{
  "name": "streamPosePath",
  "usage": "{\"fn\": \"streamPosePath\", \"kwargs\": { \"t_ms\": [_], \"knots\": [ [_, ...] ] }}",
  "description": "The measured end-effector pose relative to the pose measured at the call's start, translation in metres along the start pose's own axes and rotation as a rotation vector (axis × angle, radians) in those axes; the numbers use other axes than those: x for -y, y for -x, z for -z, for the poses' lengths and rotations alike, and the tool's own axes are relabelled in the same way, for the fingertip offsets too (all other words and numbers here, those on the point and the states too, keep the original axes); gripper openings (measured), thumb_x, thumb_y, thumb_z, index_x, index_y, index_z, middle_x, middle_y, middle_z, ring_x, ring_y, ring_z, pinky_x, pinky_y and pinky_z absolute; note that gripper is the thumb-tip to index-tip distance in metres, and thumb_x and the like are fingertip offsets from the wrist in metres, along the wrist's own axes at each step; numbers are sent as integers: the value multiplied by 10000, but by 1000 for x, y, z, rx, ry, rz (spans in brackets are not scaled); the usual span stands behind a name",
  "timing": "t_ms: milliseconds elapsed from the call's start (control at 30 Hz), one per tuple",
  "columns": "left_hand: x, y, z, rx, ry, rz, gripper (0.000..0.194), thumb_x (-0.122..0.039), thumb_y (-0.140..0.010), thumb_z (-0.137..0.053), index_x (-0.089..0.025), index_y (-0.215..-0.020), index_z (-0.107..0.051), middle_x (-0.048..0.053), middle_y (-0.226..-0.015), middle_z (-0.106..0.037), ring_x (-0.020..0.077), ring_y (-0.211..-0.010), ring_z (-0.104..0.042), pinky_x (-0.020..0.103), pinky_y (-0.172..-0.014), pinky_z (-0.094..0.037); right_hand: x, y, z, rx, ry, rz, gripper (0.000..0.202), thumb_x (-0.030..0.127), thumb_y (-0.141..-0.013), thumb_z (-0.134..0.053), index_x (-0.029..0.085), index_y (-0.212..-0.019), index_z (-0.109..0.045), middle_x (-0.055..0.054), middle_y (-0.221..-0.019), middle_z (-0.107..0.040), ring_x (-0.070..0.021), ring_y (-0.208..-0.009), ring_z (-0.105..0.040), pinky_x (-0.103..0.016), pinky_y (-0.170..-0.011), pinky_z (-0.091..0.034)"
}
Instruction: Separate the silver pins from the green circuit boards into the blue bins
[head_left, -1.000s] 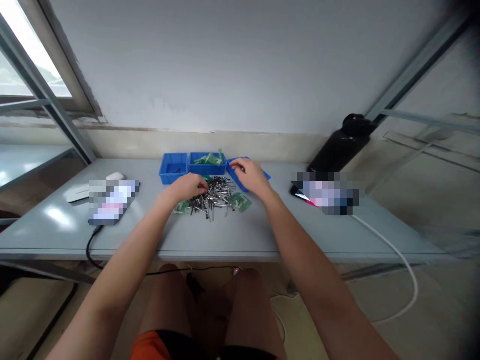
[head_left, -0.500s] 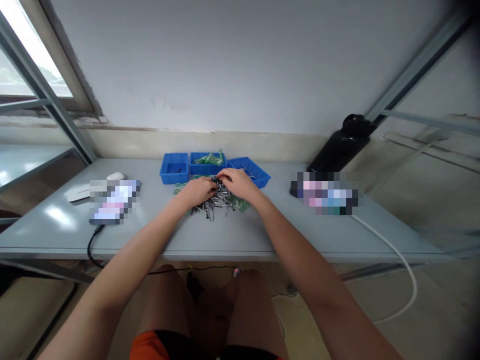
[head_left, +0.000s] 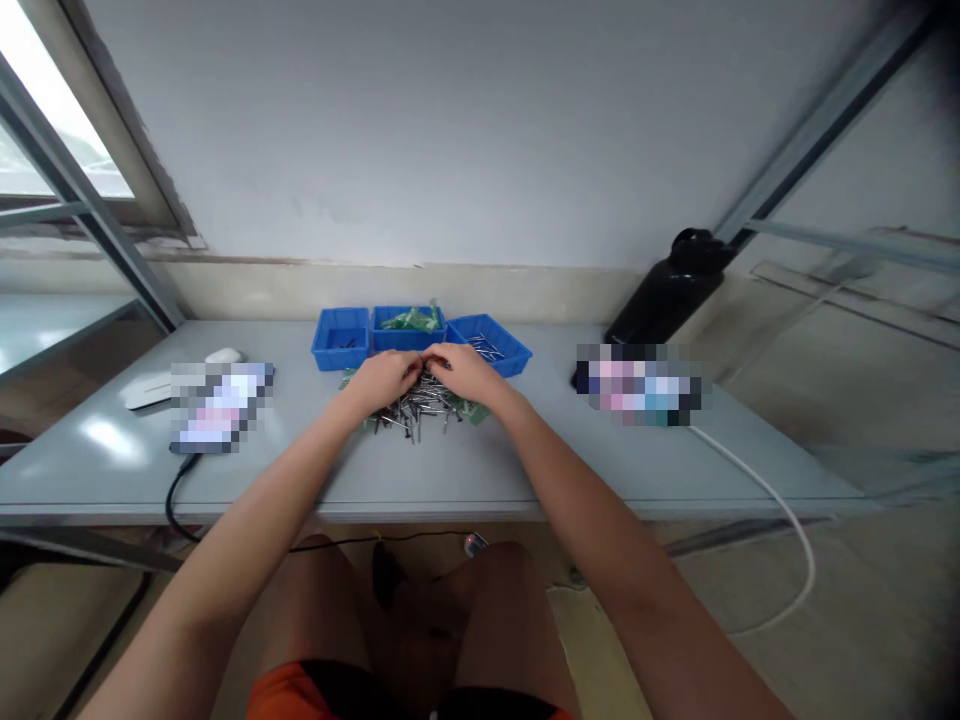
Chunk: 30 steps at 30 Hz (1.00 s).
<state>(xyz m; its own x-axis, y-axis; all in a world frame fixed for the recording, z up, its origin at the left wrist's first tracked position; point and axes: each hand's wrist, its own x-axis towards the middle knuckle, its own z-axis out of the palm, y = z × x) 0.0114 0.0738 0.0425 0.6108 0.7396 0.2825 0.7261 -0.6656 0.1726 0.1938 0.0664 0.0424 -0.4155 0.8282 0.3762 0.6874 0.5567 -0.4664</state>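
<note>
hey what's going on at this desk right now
A person's left hand and right hand are close together at a pile of loose metal fasteners on the table. Whether either grips a piece is hidden. Behind the pile stand three blue bins: the left bin holds something dark, the middle bin green plastic packaging, the right bin some silvery pieces.

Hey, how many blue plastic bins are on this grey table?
3: a left blue plastic bin, a middle bin with green plastic packaging inside, and an angled right bin holding thin silvery metal pieces, partly covered by the right hand. No others show.
</note>
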Motion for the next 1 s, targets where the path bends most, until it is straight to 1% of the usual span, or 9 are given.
{"fn": "streamPosePath", "kwargs": {
  "t_ms": [67,133,300,500,667,833,1000],
  "knots": [
    [1,-1,3,-57,65,50,208,-199,-880,-465,-178,-942,-663,64,-896,-700,216,-822,-636,298,-711,-468,1,1,0,27,-55,-13,255,161,-856,-492,191,-1038,-668,-55,-934,-712,-170,-843,-641,-274,-744,-446],
    [2,-2,4,-116,147,77,181,-195,-862,-505,-185,-932,-671,49,-893,-710,194,-800,-638,284,-718,-467,0,1,-1,24,-89,-32,237,201,-871,-509,184,-1044,-669,-55,-913,-713,-163,-823,-640,-265,-725,-437],
    [6,-5,4,-236,359,115,137,-196,-830,-586,-174,-936,-670,32,-910,-726,155,-784,-644,270,-756,-486,-3,-1,-1,-26,-88,-59,209,236,-888,-512,193,-985,-691,-50,-887,-715,-151,-770,-623,-265,-718,-420],
    [7,-6,9,-338,505,152,110,-222,-797,-638,-164,-878,-685,45,-901,-729,156,-798,-651,283,-781,-511,-1,1,3,-57,-126,-80,217,302,-893,-497,195,-902,-685,-20,-774,-687,-130,-648,-569,-258,-648,-401],
    [4,-7,12,-370,539,143,116,-243,-780,-650,-165,-850,-698,47,-891,-732,164,-807,-655,290,-779,-520,4,3,6,-61,-140,-45,219,353,-887,-504,207,-849,-662,-9,-745,-664,-131,-633,-548,-259,-612,-388],
    [2,-7,14,-389,553,161,163,-281,-803,-640,-157,-876,-715,62,-898,-735,170,-808,-663,297,-779,-526,5,2,8,-87,-156,-2,253,314,-920,-442,207,-819,-647,-17,-786,-687,-134,-696,-597,-259,-684,-410],
    [0,-6,17,-395,627,177,202,-284,-821,-631,-159,-947,-728,76,-989,-733,196,-914,-668,331,-863,-522,6,2,8,-151,-176,13,261,340,-923,-443,210,-812,-641,-8,-777,-684,-136,-695,-595,-254,-690,-416]
  ]
}}
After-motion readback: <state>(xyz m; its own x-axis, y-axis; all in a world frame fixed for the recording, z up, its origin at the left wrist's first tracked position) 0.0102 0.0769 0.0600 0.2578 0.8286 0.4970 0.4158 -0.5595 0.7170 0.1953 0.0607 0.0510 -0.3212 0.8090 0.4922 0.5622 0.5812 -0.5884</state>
